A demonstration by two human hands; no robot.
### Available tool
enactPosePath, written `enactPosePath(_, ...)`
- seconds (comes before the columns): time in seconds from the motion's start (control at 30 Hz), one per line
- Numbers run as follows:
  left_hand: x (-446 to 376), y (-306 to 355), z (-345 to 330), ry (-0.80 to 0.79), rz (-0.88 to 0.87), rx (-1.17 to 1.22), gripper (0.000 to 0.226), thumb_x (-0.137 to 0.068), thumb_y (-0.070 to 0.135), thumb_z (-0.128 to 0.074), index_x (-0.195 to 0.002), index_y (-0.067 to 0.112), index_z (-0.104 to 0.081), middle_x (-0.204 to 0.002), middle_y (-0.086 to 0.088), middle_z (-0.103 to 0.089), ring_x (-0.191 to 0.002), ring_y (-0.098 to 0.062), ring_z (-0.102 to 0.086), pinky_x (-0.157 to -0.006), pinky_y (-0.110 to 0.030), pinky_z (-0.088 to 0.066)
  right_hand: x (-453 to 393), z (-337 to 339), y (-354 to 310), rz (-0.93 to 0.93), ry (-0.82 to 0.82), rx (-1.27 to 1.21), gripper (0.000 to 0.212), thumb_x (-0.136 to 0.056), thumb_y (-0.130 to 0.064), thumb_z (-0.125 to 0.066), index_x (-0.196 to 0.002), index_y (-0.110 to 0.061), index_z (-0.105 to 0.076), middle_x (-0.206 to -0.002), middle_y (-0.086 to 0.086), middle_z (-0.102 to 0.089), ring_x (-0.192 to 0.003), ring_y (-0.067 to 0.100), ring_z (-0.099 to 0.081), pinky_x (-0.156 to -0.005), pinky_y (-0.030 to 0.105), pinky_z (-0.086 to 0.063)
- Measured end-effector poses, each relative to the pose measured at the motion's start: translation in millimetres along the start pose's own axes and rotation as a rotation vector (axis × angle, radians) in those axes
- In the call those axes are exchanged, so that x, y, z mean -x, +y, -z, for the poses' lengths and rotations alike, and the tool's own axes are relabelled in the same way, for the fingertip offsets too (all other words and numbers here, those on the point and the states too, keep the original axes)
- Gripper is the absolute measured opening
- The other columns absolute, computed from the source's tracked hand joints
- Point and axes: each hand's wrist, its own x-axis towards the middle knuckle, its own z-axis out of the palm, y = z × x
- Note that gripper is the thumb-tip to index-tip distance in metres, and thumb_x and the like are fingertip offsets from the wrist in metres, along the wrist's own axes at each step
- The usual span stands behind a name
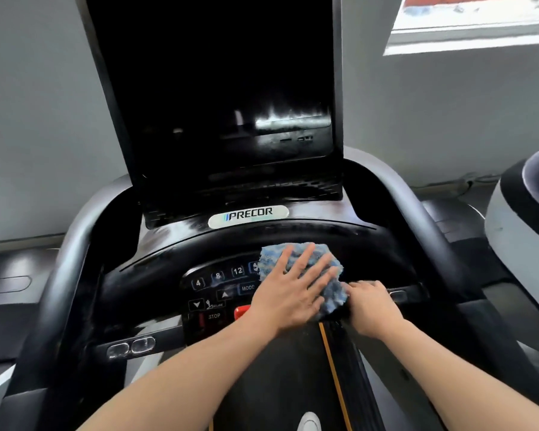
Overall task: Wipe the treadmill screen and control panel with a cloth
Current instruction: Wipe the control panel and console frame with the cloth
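The left hand (pixel 288 287) lies flat and open on the blue-and-white cloth (pixel 302 269), fingers spread, pressing it against the right part of the treadmill's control panel (pixel 168 275). The cloth covers the right end of the button cluster and reaches down to the panel's lower edge, where one corner hangs over. The right hand (pixel 371 303) sits just beside the left, fingers curled and touching the cloth's lower right corner; whether it pinches the fabric or only rests against it cannot be told.

Left of the cloth, the number keys (pixel 218 276) marked 4, 8 and 12 show in a curved row, with a MODE key (pixel 247 288) and arrow keys below them. Near the panel's lower edge sit a STOP label (pixel 214 316) and a red stop button (pixel 241 312), the latter partly hidden by the left wrist.

Above the panel, a silver PRECOR badge (pixel 248 215) sits at the foot of the tall dark screen (pixel 212 88), which is off and shows pale streaks near its lower right corner. Curved grey handrails (pixel 75 244) frame the console on both sides. Part of another machine (pixel 523 219) stands at the right edge of view.
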Motion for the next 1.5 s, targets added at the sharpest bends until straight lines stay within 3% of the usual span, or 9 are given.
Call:
enactPosePath(0.13,48.9,-19.7,-3.2,0.020,0.249,0.066,0.069,-0.106,0.057,-0.031,-0.165,0.023,-0.026,-0.174,-0.005,-0.015,-0.162,-0.030,-0.008,-0.124,-0.061,-0.024,-3.1,-1.5,2.4,-0.053,-0.061,0.016,0.028,-0.082,-0.037,-0.052,-0.110,-0.030,-0.055,-0.105,-0.007,-0.069,-0.109,0.023,-0.063,-0.087,0.041,-0.042)
enactPosePath(0.33,54.1,-17.1,11.0,-0.011,0.525,0.178,0.074,-0.105,0.058,-0.031,-0.166,0.019,-0.017,-0.174,-0.007,-0.016,-0.161,-0.032,-0.009,-0.127,-0.060,-0.009,-3.2,-8.4,-0.7,-0.066,-0.006,0.005,0.026,-0.083,-0.033,-0.058,-0.109,-0.030,-0.054,-0.103,-0.007,-0.069,-0.107,0.024,-0.063,-0.087,0.044,-0.043)
enactPosePath(0.47,-23.9,8.3,28.1,-0.078,0.325,0.158,0.073,-0.106,0.060,-0.019,-0.167,0.021,-0.007,-0.174,-0.003,-0.015,-0.159,-0.036,-0.012,-0.126,-0.062,-0.002,-3.9,-16.5,5.4,-0.048,0.015,0.029,0.035,-0.069,-0.043,-0.077,-0.096,-0.028,-0.061,-0.085,-0.004,-0.069,-0.087,0.025,-0.068,-0.072,0.043,-0.049)
enactPosePath(0.6,-54.8,28.6,20.6,-0.094,0.076,0.056,0.067,-0.108,0.056,-0.019,-0.163,0.018,-0.024,-0.169,-0.006,-0.028,-0.150,-0.039,-0.028,-0.122,-0.062,-0.016,-2.8,-27.6,14.4,0.009,0.116,0.051,0.033,-0.057,-0.047,-0.085,-0.077,-0.030,-0.065,-0.071,-0.005,-0.064,-0.070,0.022,-0.066,-0.060,0.040,-0.048)
enactPosePath(0.8,-41.1,-13.7,19.7,0.008,0.252,0.048,0.079,-0.102,0.069,-0.023,-0.162,0.019,-0.021,-0.154,-0.007,-0.047,-0.121,-0.030,-0.051,-0.097,-0.048,-0.040,-5.0,-25.2,12.8,0.029,0.161,0.042,0.036,-0.063,-0.042,-0.075,-0.088,-0.026,-0.054,-0.076,-0.005,-0.063,-0.076,0.026,-0.065,-0.062,0.040,-0.040)
enactPosePath(1.0,-36.7,-25.4,28.7,-0.073,0.148,-0.034,0.108,-0.084,0.091,-0.025,-0.162,0.016,-0.020,-0.139,-0.002,-0.052,-0.113,-0.028,-0.053,-0.089,-0.043,-0.043,-2.6,-25.7,12.2,0.009,0.121,0.021,0.034,-0.065,-0.042,-0.072,-0.087,-0.028,-0.051,-0.078,-0.005,-0.063,-0.078,0.026,-0.064,-0.065,0.041,-0.037)
enactPosePath(1.2,-54.8,-46.7,43.4,-0.153,0.172,0.247,0.061,-0.098,0.076,-0.032,-0.135,0.030,-0.045,-0.124,0.005,-0.058,-0.114,-0.023,-0.059,-0.076,-0.040,-0.048,-2.0,-27.2,15.2,0.024,0.110,0.006,0.038,-0.063,-0.039,-0.077,-0.086,-0.028,-0.049,-0.078,-0.007,-0.062,-0.079,0.024,-0.063,-0.065,0.039,-0.029)
enactPosePath(1.33,-45.2,-44.5,37.9,-0.151,0.076,0.067,0.107,-0.075,0.093,-0.043,-0.155,0.025,-0.027,-0.134,0.003,-0.054,-0.117,-0.023,-0.054,-0.082,-0.038,-0.048,-2.7,-26.9,12.5,0.023,0.113,0.009,0.035,-0.062,-0.037,-0.076,-0.085,-0.027,-0.050,-0.075,-0.006,-0.061,-0.075,0.026,-0.063,-0.064,0.039,-0.029)
enactPosePath(1.5,-61.6,-38.5,41.7,-0.070,0.163,0.153,0.060,-0.097,0.080,-0.025,-0.124,0.030,-0.045,-0.114,0.006,-0.060,-0.105,-0.021,-0.060,-0.067,-0.036,-0.041,-0.6,-24.8,11.6,0.017,0.126,-0.016,0.034,-0.066,-0.040,-0.075,-0.086,-0.028,-0.050,-0.077,-0.007,-0.062,-0.076,0.024,-0.062,-0.065,0.040,-0.033)
